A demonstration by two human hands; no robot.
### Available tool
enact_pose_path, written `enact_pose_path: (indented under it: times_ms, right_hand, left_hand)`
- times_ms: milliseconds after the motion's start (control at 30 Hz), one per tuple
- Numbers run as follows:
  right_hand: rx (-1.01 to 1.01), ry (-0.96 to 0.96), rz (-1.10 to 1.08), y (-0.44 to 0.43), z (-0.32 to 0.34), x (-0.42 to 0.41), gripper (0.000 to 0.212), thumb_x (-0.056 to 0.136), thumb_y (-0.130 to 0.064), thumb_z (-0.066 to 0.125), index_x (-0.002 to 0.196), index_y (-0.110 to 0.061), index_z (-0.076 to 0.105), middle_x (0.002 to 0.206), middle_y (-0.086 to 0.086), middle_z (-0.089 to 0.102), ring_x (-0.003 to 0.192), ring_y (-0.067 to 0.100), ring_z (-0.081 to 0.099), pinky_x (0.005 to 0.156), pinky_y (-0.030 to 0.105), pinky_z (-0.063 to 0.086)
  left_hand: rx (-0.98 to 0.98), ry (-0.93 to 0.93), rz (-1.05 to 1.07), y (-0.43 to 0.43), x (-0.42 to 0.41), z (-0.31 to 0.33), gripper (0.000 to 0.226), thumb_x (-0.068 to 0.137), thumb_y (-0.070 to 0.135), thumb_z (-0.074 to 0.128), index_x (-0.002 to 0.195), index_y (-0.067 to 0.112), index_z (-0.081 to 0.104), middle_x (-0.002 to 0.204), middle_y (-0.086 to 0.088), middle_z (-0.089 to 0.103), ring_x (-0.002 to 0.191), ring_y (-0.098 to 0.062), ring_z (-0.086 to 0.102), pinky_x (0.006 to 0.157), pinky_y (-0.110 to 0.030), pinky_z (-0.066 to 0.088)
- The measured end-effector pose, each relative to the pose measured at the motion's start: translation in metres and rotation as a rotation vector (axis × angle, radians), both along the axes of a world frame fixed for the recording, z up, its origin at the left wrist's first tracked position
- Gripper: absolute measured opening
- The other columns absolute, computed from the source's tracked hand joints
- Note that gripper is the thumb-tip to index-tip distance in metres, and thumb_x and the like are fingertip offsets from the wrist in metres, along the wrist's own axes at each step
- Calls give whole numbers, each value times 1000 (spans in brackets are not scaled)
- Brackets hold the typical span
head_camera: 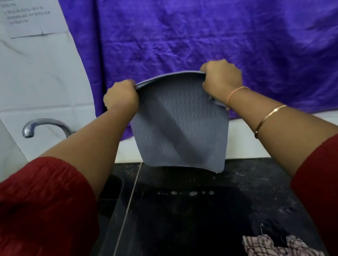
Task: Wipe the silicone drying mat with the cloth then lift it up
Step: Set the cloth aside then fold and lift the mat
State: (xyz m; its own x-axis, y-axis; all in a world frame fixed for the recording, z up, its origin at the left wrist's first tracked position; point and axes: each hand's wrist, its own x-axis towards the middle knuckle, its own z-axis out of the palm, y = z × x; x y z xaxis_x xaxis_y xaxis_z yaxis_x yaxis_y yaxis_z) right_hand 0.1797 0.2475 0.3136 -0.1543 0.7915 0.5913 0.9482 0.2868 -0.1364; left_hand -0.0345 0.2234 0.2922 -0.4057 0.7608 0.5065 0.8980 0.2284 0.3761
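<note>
At the far left, the tap (44, 127) is standing over the sink area, well apart from the work.

The left hand (120, 97) is clenching the top left corner of the silicone drying mat (179, 126). The mat is hanging upright in the air between the two hands, its ribbed face turned toward the person and its lower edge clear of the black countertop (198, 221). The top edge is bowing upward between the grips. The right hand (221, 79) is gripping the top right corner in a closed fist.

The cloth (278, 251) is lying crumpled on the countertop at the near right, held by neither hand. Judged from this, the wipe is complete and the lift is under way.

To perform the lift well:
- Keep both corners level, so the mat is hanging straight.
- Hold it over the countertop while droplets are falling; several are sitting on the surface below.
- Maintain firm grips, since wet silicone is probably slippery.
</note>
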Motion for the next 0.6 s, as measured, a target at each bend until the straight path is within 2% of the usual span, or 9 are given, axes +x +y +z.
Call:
enact_pose_path:
  times_ms: [133, 333, 467, 600]
  right_hand:
    - [2, -53, 5, 0, -3, 1, 31, 81, 0, 50, 107, -13, 62, 106, 21, 63, 100, 43, 58, 76, 37, 45]
    - [26, -72, 29, -2, -9, 2, 29, 81, -4, 50, 105, -13, 62, 103, 21, 63, 96, 44, 59, 71, 37, 42]
    - [-25, -109, 18, -4, -15, -1, 29, 81, -3, 51, 105, -13, 62, 106, 21, 63, 99, 43, 59, 71, 37, 43]
    - [-23, -92, 19, -4, -13, -4, 27, 80, 1, 49, 101, -10, 62, 102, 20, 63, 95, 41, 60, 67, 35, 39]
  left_hand:
    - [-6, 155, 25, 3, -8, 1, 34, 91, -1, 40, 110, 12, 65, 110, -18, 63, 100, -40, 59, 74, -39, 42]
    - [75, 120, -27, 1, -9, 6, 27, 92, 3, 43, 105, 9, 65, 104, -20, 64, 97, -42, 59, 71, -40, 43]
    - [31, 87, -67, 0, -10, 3, 17, 93, 9, 52, 102, 6, 66, 102, -19, 65, 94, -39, 60, 69, -38, 42]
    - [110, 141, -70, -3, -14, -2, 20, 91, 2, 45, 96, 5, 64, 94, -17, 65, 87, -38, 59, 65, -38, 41]
